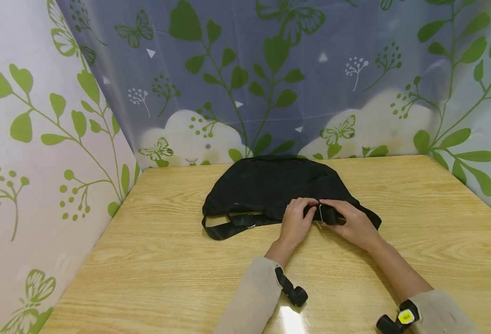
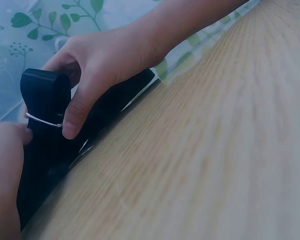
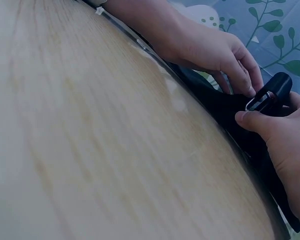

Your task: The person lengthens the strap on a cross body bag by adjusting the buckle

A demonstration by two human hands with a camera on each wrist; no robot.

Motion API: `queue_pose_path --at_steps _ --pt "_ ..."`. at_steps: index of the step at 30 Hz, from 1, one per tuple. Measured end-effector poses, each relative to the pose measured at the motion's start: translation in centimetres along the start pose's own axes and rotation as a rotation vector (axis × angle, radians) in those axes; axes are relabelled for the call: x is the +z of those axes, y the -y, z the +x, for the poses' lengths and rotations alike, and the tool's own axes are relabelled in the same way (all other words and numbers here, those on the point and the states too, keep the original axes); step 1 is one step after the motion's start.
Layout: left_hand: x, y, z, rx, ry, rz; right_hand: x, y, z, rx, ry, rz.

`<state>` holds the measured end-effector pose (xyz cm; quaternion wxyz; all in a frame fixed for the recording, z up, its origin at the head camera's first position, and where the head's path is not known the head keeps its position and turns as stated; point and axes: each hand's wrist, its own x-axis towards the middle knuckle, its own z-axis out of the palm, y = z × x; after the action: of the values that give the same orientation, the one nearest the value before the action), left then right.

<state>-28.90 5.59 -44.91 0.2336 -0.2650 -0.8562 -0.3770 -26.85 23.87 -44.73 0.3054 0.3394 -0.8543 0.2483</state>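
Observation:
A black fabric bag (image 1: 276, 183), shaped like a sling or waist bag, lies flat on the wooden table. Along its near edge runs a black webbing strap with a metal slide buckle (image 1: 321, 213). My right hand (image 1: 354, 225) pinches the buckle between thumb and fingers, and a loop of strap (image 2: 45, 90) stands up beside it in the left wrist view. Left of the buckle, my left hand (image 1: 296, 221) grips the strap with curled fingers and thumb; in the right wrist view its fingertips (image 3: 251, 92) meet the strap close to the buckle.
Another strap loop (image 1: 222, 231) with a second metal buckle (image 1: 251, 227) lies to the left of the hands. The wooden table (image 1: 153, 273) ends at a patterned cloth backdrop (image 1: 354, 93) behind the bag. Black wrist cameras (image 1: 297, 296) sit at both sleeves.

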Motion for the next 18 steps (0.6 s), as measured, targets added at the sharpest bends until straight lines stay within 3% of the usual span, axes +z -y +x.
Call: queue_pose_path --at_steps 7,10,13,18 --pt "-0.06 -0.01 -0.06 -0.158 -0.019 0.154 0.05 -0.04 0.04 0.005 0.002 -0.002" --pt "-0.04 0.03 -0.08 -0.2 -0.023 0.167 0.06 -0.05 0.03 0.009 0.001 -0.007" --pt "-0.15 -0.09 -0.08 -0.195 -0.02 0.119 0.05 -0.01 0.03 0.012 0.0 -0.009" --pt "-0.14 -0.18 -0.01 -0.094 -0.012 -0.018 0.05 0.02 0.04 0.011 -0.004 0.004"
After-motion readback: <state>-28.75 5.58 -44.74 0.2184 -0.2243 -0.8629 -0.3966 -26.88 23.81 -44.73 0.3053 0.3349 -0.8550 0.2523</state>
